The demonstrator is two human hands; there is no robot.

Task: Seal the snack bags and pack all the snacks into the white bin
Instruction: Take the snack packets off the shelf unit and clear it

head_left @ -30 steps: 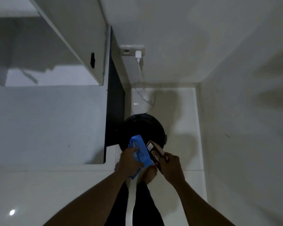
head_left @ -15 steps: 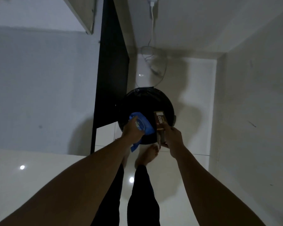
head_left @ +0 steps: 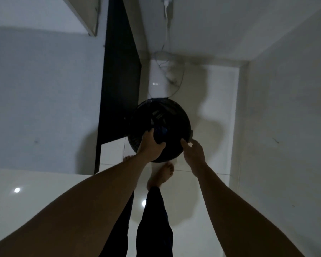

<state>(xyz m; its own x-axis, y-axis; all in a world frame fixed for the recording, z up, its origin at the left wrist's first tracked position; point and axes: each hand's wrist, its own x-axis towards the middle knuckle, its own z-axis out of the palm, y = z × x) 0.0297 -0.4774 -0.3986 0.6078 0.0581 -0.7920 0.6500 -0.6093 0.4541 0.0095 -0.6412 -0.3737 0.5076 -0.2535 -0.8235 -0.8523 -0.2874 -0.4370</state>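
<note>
The left hand (head_left: 150, 146) grips the blue bag (head_left: 162, 131) inside the black bin (head_left: 176, 115), toward its seven o'clock side, while the right hand (head_left: 194, 152) hangs loose and empty at four o'clock, so let go well within the rim.

the blue snack bag (head_left: 163, 131) lies dim inside the black bin (head_left: 176, 113), partly behind the left hand (head_left: 149, 147), whose grip is unclear.

The floor tiles (head_left: 208, 191) are gleaming glossy and smooth, mirroring lights. The black bin (head_left: 178, 121) is showing a creased, faintly shiny plastic liner. The blue packet (head_left: 163, 131) is looking like plastic film. The walls (head_left: 289, 101) are looking matt.
</note>
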